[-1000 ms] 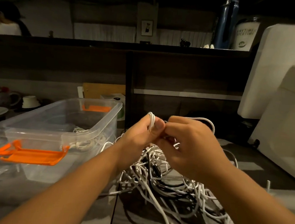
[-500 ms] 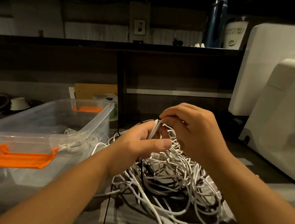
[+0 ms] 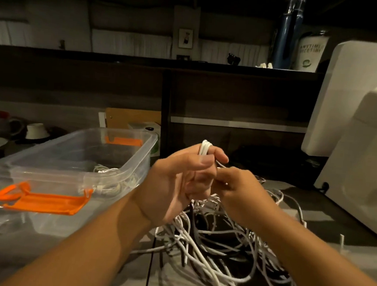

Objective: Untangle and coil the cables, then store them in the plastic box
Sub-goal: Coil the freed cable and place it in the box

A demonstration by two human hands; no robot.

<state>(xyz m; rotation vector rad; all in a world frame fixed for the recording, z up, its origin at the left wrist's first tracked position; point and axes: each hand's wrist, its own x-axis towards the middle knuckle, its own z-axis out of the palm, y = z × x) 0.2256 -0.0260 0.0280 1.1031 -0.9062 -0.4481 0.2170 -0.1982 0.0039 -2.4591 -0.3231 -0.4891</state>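
Pinching the upright cable coil [image 3: 204,147] in our left hand [image 3: 180,182], right hand [image 3: 240,192] pinching its strand [image 3: 220,165] just beside, we note the box [image 3: 120,131] lies leftward.

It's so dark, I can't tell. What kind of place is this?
Probably an indoor desk or counter, maybe in a home or shop. A blue bottle and printed cup stand on a dark shelf, dishes sit at left, a white machine at right.
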